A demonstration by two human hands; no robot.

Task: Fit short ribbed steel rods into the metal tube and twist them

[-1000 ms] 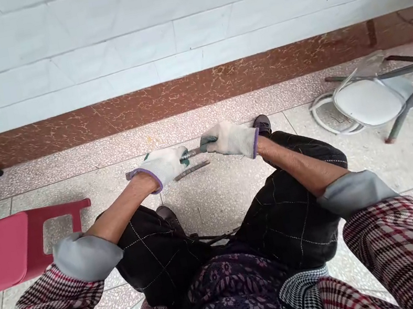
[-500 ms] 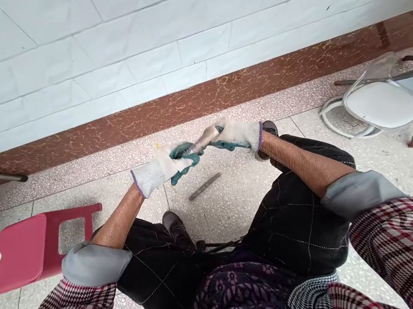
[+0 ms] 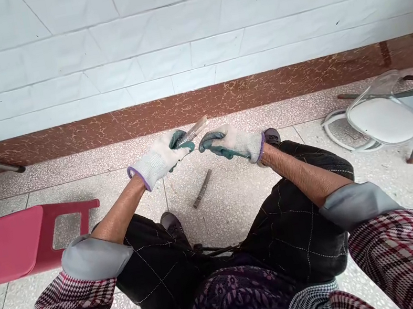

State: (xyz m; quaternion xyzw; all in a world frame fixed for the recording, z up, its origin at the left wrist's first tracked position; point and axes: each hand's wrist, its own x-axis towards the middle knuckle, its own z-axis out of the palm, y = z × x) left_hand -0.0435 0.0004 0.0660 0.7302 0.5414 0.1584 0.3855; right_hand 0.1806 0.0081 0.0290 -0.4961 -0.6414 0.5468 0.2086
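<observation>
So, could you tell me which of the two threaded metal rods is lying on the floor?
The darker rod lies on the floor tiles between the knees, untouched. The other rod is gripped in the left hand, its tip pointing up-right.

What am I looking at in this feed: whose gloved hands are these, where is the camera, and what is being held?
The camera sits on a seated person's head and looks down over their knees at a tiled floor, so the hands are the wearer's own. Both wear white knit gloves with green palms. The left hand grips a short threaded metal rod that sticks out up and to the right. The right hand is curled close beside it, apart from the rod and holding nothing. A second rod lies on the floor between the knees. A red plastic stool lies to the left, and a tipped white chair to the right.
</observation>
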